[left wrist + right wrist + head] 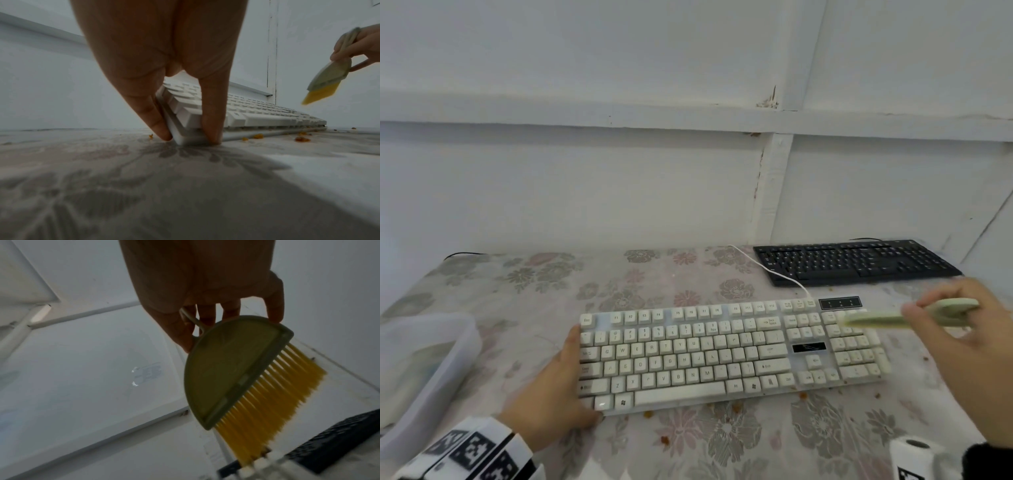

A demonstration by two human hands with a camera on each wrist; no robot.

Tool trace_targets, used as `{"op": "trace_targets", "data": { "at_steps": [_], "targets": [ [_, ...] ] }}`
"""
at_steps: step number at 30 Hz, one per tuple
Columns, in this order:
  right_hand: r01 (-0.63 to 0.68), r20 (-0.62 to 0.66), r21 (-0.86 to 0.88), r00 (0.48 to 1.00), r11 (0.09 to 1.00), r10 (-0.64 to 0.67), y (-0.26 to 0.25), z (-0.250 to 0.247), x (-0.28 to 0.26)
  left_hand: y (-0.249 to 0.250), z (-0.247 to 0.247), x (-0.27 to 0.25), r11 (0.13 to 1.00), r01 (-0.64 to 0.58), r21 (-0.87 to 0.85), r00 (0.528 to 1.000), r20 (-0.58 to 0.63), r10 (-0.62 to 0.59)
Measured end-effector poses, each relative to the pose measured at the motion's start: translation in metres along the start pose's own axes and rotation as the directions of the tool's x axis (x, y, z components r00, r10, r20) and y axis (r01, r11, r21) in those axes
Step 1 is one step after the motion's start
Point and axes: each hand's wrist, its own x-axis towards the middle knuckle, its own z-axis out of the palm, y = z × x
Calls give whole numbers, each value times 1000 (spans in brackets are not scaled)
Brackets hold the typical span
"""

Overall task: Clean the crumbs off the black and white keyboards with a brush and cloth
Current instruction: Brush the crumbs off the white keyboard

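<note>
Left hand [554, 387] is pinching the white keyboard [688, 356] by its left end; right hand [969, 329] is gripping the brush [876, 320].
Bristles are pointing down over its number pad.

I logged the white keyboard [722, 353] as cream-white, with grey legends and small black panels. Behind it, the black keyboard [856, 262] was black with pale legends. Under it, the tablecloth [619, 281] was pale with grey and pink flowers. Crumbs [301, 139] along its front edge were orange. Above its right end, the brush [226, 369] had a pale green back and yellow bristles.
</note>
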Motion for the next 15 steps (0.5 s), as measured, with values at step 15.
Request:
{"op": "trace_targets", "data": {
  "at_steps": [15],
  "targets": [
    [133,395,295,885,946,-248,-116,156,-113,5,2,-1,998,-14,60,999,-50,17]
  ]
}}
